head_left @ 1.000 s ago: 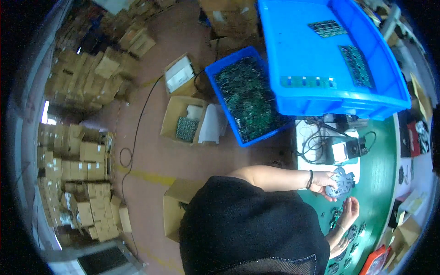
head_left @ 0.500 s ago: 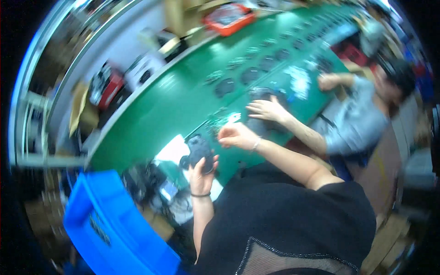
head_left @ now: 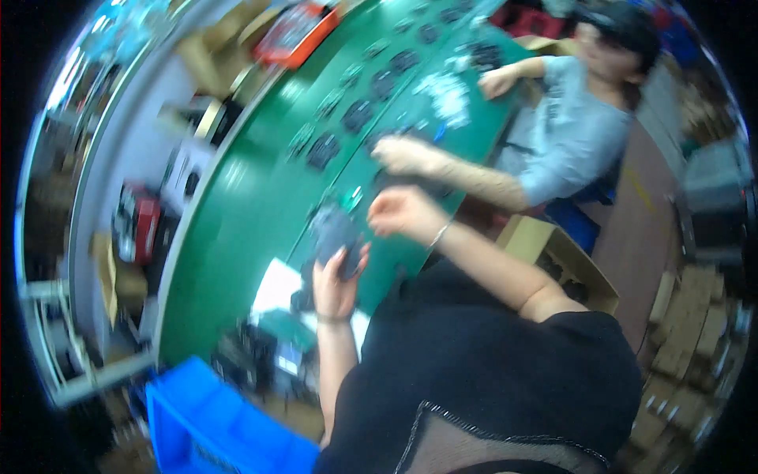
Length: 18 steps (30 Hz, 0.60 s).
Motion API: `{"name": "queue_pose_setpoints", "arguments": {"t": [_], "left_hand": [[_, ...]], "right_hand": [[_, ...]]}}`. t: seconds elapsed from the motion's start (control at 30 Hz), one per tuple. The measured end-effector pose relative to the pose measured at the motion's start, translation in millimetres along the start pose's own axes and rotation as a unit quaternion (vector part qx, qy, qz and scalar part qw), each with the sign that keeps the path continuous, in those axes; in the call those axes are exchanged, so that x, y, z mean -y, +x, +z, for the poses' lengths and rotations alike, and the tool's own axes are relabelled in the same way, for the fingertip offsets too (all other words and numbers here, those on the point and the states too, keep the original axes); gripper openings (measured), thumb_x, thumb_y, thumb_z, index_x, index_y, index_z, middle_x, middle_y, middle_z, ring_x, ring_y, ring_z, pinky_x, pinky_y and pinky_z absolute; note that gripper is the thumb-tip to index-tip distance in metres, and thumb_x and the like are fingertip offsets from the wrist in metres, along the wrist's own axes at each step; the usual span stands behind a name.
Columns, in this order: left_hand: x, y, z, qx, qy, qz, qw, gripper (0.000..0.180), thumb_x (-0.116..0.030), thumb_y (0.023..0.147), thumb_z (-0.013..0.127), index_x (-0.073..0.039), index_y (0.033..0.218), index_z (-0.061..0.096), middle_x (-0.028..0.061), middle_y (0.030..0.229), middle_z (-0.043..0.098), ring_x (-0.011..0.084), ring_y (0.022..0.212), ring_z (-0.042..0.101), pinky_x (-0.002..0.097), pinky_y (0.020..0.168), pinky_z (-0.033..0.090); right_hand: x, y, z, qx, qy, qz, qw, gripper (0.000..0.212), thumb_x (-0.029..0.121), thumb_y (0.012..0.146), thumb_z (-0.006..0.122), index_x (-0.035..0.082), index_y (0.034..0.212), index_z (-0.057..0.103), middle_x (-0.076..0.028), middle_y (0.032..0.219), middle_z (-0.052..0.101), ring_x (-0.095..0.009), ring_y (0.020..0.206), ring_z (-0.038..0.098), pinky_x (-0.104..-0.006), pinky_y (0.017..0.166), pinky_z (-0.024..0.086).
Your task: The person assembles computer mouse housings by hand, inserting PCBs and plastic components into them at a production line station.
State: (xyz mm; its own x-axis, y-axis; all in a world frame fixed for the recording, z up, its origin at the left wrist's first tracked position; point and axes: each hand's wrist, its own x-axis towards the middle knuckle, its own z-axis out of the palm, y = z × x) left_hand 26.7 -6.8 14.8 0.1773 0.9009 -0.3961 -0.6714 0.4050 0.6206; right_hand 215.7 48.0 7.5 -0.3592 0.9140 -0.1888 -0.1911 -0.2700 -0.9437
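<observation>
My left hand grips a dark grey-black moulded part, roughly oval, its fingers wrapped around the near end. Motion blur hides the part's details. Just right of it, apart from it, hovers my right hand with fingers curled together; whatever they may pinch is too small or smeared to see. A small pile of clear or greenish pieces lies on the green table beyond the held part. White paper lies to the left of my left hand.
Rows of dark parts and clear pieces run along the green table. A co-worker's arm reaches in close by my right hand. A blue bin stands at lower left, an open cardboard box at right.
My view has turned, so the table and co-worker appear shifted left. My left hand still holds the dark part, now raised slightly in view. The co-worker's near hand has moved from spread to closed.
</observation>
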Motion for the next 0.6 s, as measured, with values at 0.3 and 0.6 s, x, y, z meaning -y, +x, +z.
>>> {"name": "queue_pose_setpoints", "arguments": {"t": [0.3, 0.6], "left_hand": [[-12, -17, -7, 0.017, -0.011, 0.041, 0.999, 0.034, -0.004, 0.081, 0.048, 0.001, 0.115, 0.042, 0.0158, 0.102, 0.056, 0.027, 0.084, 0.061, 0.0336, 0.066, 0.055], [-7, -33, -18, -0.003, -0.029, 0.095, 0.995, 0.029, -0.006, 0.084, 0.046, 0.001, 0.112, 0.042, 0.0136, 0.102, 0.055, 0.0227, 0.086, 0.06, 0.0359, 0.068, 0.056]], "right_hand": [[18, -4, 41, 0.093, -0.238, -0.146, 0.956, 0.004, 0.002, 0.079, 0.059, -0.001, 0.082, 0.06, -0.004, 0.079, 0.055, -0.008, 0.068, 0.057, -0.0202, 0.059, 0.045], [21, -7, 66, 0.11, -0.324, -0.143, 0.929, 0.005, 0.001, 0.076, 0.063, -0.001, 0.08, 0.062, -0.004, 0.078, 0.054, -0.007, 0.064, 0.058, -0.0175, 0.053, 0.042]]}}
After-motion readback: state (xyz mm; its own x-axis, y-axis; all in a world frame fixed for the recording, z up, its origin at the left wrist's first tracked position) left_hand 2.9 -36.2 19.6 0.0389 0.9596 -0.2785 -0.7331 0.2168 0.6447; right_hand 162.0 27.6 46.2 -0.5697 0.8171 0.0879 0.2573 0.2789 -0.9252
